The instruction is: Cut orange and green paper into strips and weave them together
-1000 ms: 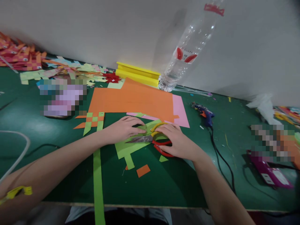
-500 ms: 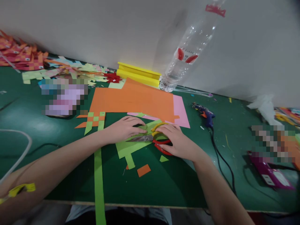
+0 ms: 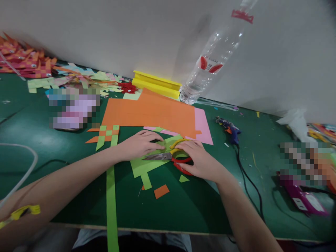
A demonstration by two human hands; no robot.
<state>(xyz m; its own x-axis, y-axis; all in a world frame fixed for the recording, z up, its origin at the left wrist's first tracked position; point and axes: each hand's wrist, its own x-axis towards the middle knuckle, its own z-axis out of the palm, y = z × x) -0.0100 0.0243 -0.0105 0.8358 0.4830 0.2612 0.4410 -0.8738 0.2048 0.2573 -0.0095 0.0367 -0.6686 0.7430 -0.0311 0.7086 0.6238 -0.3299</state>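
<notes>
My right hand [image 3: 201, 159] is closed around the yellow and red handles of a pair of scissors [image 3: 160, 156]. The scissors' blades point left over a light green sheet of paper [image 3: 139, 168]. My left hand [image 3: 140, 144] has its thumb and fingertips curled on the upper part of that sheet, pinching it just above the blades. Left of my left hand lies a woven orange and green paper fish [image 3: 108, 132]. A long green paper strip [image 3: 111, 203] runs under my left forearm and over the table's front edge. A small orange scrap [image 3: 161, 191] and a green triangle [image 3: 184, 178] lie in front.
Behind my hands lie an orange sheet [image 3: 152, 110] and a pink sheet [image 3: 204, 127]. A clear plastic bottle [image 3: 204, 75] leans at the wall beside a yellow folded piece [image 3: 156, 85]. A glue gun [image 3: 231, 131] with its cord sits right. Paper strips [image 3: 84, 78] are heaped back left.
The camera view has shifted very slightly. Both hands, the scissors and the green sheet stay almost where they were.
</notes>
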